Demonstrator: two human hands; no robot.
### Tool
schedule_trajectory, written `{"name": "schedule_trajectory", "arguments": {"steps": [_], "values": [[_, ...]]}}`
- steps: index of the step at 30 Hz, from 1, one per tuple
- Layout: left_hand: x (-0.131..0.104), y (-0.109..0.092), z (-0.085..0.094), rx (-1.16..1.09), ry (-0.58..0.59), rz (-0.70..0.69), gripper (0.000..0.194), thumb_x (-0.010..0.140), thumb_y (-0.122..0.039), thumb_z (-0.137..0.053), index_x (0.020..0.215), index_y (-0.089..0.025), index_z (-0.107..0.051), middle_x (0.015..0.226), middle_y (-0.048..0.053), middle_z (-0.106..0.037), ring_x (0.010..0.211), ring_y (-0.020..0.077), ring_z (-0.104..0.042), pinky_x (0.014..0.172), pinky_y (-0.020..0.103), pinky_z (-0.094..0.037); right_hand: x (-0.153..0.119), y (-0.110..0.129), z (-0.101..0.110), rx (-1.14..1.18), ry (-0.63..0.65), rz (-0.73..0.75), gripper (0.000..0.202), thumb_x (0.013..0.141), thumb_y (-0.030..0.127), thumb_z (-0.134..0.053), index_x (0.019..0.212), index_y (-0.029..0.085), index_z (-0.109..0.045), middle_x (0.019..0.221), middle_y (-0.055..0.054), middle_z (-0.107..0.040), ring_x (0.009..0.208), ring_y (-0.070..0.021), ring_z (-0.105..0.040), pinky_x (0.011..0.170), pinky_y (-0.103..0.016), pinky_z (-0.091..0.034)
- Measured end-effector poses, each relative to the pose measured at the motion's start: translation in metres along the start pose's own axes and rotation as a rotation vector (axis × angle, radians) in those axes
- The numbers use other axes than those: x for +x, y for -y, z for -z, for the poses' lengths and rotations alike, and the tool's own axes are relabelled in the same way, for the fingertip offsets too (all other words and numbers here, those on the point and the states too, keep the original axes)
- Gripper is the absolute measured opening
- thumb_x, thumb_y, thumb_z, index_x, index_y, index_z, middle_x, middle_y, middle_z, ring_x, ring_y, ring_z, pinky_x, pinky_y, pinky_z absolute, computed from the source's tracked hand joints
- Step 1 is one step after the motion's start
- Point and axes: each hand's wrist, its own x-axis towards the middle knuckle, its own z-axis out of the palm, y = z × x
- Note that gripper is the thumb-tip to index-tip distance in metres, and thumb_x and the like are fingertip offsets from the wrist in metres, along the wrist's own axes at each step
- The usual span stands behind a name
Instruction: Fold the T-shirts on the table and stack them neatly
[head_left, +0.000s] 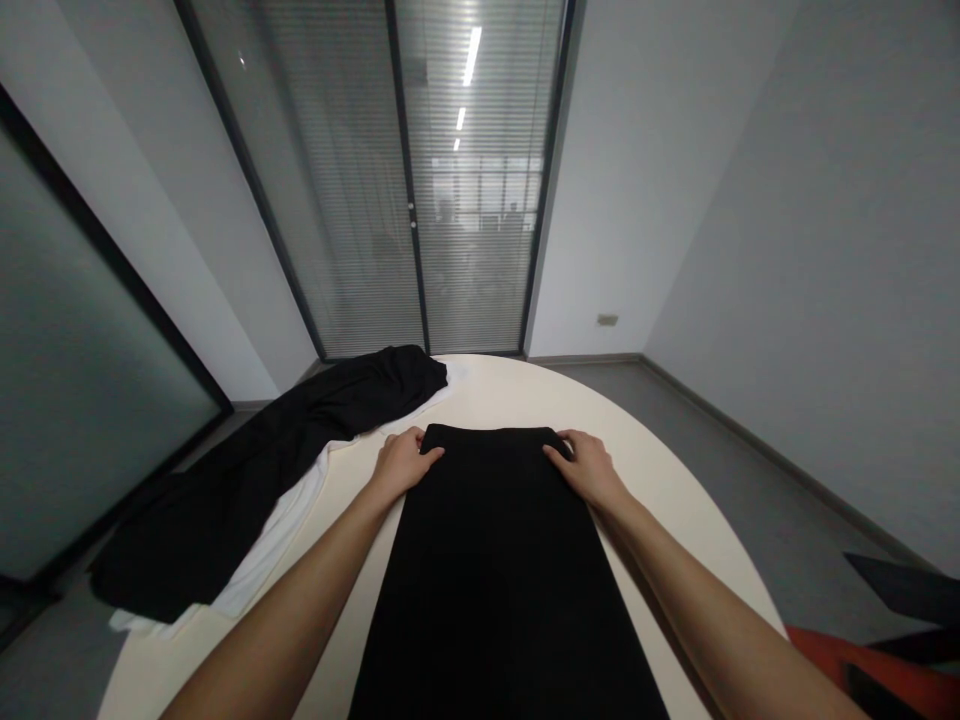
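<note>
A black garment (499,560) lies flat and smooth along the middle of the table, its straight far edge facing away from me; it could be a skirt or folded trousers, I cannot tell which. At its far left corner my left hand (406,458) pinches the cloth between thumb and fingers. My right hand (589,463) grips the far right corner the same way, thumb on top. The near end of the garment runs out of view at the bottom.
Under everything is a round cream table (660,480). Along its left side lie a heaped black garment (300,430) and white cloth (281,520) beneath it. A red and black chair (862,665) stands at lower right. Behind are glass panels with blinds (360,200).
</note>
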Motion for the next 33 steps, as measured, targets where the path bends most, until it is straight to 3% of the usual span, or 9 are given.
{"name": "schedule_trajectory", "arguments": {"steps": [5, 8, 12, 16, 22, 25, 28, 33], "values": [[0.004, 0.001, -0.001, -0.226, 0.075, 0.003, 0.014, 0.079, -0.023, -0.071, 0.091, -0.018, -0.065, 0.088, 0.004, -0.074, 0.081, 0.0203, -0.069, 0.072, 0.027, -0.048, -0.001, 0.003, 0.001, 0.245, 0.028, 0.012, 0.039, 0.091, 0.037, -0.060, 0.126, 0.021, -0.060, 0.110, -0.010, -0.073, 0.097, -0.0234, -0.069, 0.088, -0.036, -0.052], [0.004, -0.001, 0.004, -0.335, 0.129, 0.007, 0.014, 0.078, -0.017, -0.070, 0.091, -0.017, -0.067, 0.085, 0.004, -0.075, 0.079, 0.0194, -0.070, 0.069, 0.025, -0.049, -0.001, 0.005, 0.005, 0.265, 0.035, -0.047, 0.044, 0.088, 0.037, -0.064, 0.128, 0.020, -0.060, 0.107, -0.010, -0.075, 0.091, -0.0229, -0.070, 0.083, -0.034, -0.053], [0.001, -0.004, 0.011, -0.409, 0.169, 0.026, 0.007, 0.076, -0.014, -0.069, 0.082, -0.014, -0.067, 0.074, 0.003, -0.071, 0.070, 0.0189, -0.068, 0.062, 0.025, -0.047, 0.001, 0.008, 0.012, 0.141, 0.083, -0.120, 0.036, 0.087, 0.047, -0.063, 0.108, 0.019, -0.072, 0.098, -0.010, -0.076, 0.090, -0.0259, -0.071, 0.077, -0.034, -0.050], [0.000, -0.005, 0.013, -0.459, 0.177, 0.053, 0.013, 0.074, -0.013, -0.070, 0.087, -0.015, -0.066, 0.068, 0.000, -0.068, 0.064, 0.0174, -0.067, 0.058, 0.024, -0.047, 0.002, 0.010, 0.018, 0.075, 0.148, -0.163, 0.033, 0.085, 0.051, -0.063, 0.085, 0.019, -0.073, 0.084, -0.010, -0.075, 0.082, -0.0263, -0.071, 0.068, -0.032, -0.046], [0.000, -0.009, 0.019, -0.479, 0.165, 0.106, 0.014, 0.076, -0.017, -0.074, 0.086, -0.016, -0.064, 0.058, -0.005, -0.059, 0.044, 0.0103, -0.056, 0.043, 0.018, -0.037, 0.001, 0.007, 0.021, 0.290, 0.084, -0.085, 0.023, 0.081, 0.043, -0.068, 0.086, 0.020, -0.070, 0.081, -0.004, -0.073, 0.077, -0.0207, -0.069, 0.065, -0.028, -0.047], [-0.004, -0.015, 0.024, -0.540, 0.197, 0.156, 0.017, 0.082, -0.019, -0.072, 0.095, -0.016, -0.060, 0.070, -0.003, -0.063, 0.045, 0.0101, -0.062, 0.040, 0.016, -0.038, -0.001, 0.009, 0.025, 0.502, 0.091, -0.091, 0.032, 0.080, 0.049, -0.068, 0.094, 0.019, -0.068, 0.085, -0.004, -0.072, 0.060, -0.0160, -0.065, 0.053, -0.026, -0.046], [-0.008, -0.022, 0.026, -0.626, 0.220, 0.183, 0.022, 0.088, -0.023, -0.068, 0.104, -0.018, -0.054, 0.095, 0.003, -0.067, 0.061, 0.0143, -0.074, 0.047, 0.016, -0.049, -0.002, 0.014, 0.031, 0.678, 0.113, -0.122, 0.043, 0.077, 0.055, -0.072, 0.098, 0.019, -0.064, 0.087, -0.005, -0.072, 0.044, -0.0107, -0.057, 0.041, -0.023, -0.040], [-0.012, -0.037, 0.031, -0.838, 0.116, 0.188, 0.026, 0.090, -0.026, -0.069, 0.107, -0.020, -0.050, 0.104, 0.004, -0.064, 0.071, 0.0160, -0.076, 0.060, 0.020, -0.058, 0.007, 0.021, 0.043, 0.772, -0.020, -0.066, 0.054, 0.072, 0.061, -0.076, 0.101, 0.018, -0.064, 0.097, -0.007, -0.072, 0.044, -0.0079, -0.056, 0.038, -0.022, -0.041]]}}
